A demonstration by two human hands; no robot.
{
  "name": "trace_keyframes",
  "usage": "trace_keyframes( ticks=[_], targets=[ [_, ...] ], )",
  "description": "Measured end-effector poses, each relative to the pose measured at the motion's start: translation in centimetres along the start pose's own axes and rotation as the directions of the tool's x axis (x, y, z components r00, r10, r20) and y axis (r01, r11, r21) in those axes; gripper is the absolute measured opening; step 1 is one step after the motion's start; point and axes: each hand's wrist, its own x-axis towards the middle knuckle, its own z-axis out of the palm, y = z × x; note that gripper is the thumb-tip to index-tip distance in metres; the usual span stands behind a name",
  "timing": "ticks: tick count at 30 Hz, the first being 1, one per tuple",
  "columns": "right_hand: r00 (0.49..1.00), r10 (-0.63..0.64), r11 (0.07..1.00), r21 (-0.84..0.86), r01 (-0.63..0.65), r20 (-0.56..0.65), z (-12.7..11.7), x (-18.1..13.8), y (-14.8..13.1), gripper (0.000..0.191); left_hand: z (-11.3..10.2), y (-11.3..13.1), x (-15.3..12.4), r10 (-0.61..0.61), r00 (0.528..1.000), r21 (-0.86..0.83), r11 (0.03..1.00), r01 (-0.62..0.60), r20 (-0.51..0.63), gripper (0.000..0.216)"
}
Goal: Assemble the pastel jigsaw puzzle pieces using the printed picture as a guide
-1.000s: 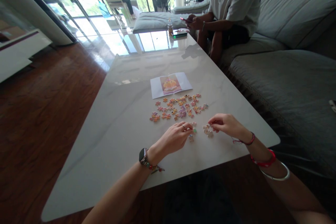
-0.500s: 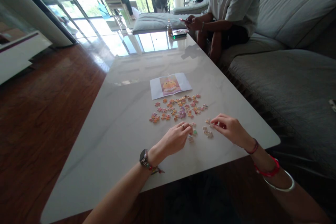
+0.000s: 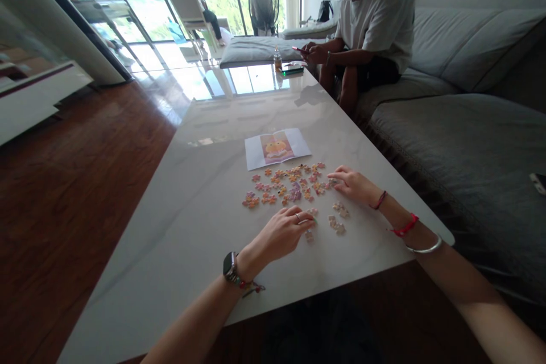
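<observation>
My left hand (image 3: 285, 233) hovers low over the white table (image 3: 170, 250), its slightly bent fingers partly apart at a green-marked puzzle piece (image 3: 315, 220); the thumb is hidden. Just below its fingertips lies a pale puzzle piece (image 3: 309, 236). My right hand (image 3: 355, 185) reaches to the right end of the puzzle pile (image 3: 295, 192), fingers stretched out, tips touching or just over a piece there. Pink, orange, yellow and purple pieces make up that pile. Two small groups sit between my hands: some pale pieces (image 3: 340, 209) and some greyish pieces (image 3: 336, 225).
A creased picture sheet (image 3: 251, 153) with an orange-yellow figure lies beyond the pile. A small bottle (image 3: 277, 60) and a dark phone-like object (image 3: 292, 70) stand at the table's far end. On the grey sofa (image 3: 452, 119) to the right, a person (image 3: 375, 17) holds a phone.
My right hand has moved forward and left, from the pale pieces to the pile's right end. My left hand stays at the green-marked piece, fingers straighter. The view has tilted slightly up.
</observation>
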Motion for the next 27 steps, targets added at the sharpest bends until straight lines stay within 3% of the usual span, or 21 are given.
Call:
trace_keyframes(
  ticks=[5,9,12,14,19,27],
  targets=[
    [0.993,0.113,0.993,0.024,-0.114,0.031,-0.4,0.4,0.3,0.008,-0.3,-0.5,-0.2,-0.005,0.999,-0.010,1.000,0.004,-0.036,0.033],
    [0.969,0.235,0.936,0.250,-0.246,0.076,-1.6,-1.1,-1.9,0.012,-1.4,-1.3,-0.7,-0.010,0.991,0.039,0.999,0.016,-0.134,0.031],
    [0.946,0.119,0.802,0.532,-0.271,0.301,-1.2,-2.1,-5.2,0.016,-2.5,-1.1,-1.4,-0.015,0.990,0.141,0.989,0.035,-0.139,0.026],
    [0.915,0.058,0.752,0.586,-0.303,0.399,-0.3,-2.4,-7.4,0.013,-2.9,-0.2,-1.8,0.020,0.999,0.203,0.979,-0.011,-0.044,0.023],
    [0.905,0.045,0.799,0.529,-0.287,0.424,1.7,-1.7,-9.6,0.006,-2.2,2.9,-2.1,0.050,0.988,0.246,0.965,-0.086,0.148,0.024],
    [0.955,-0.003,0.947,0.306,-0.093,0.298,2.3,-1.2,-9.6,0.010,-1.6,3.6,-1.7,-0.069,0.982,0.279,0.960,0.017,0.178,0.032]
  ],
)
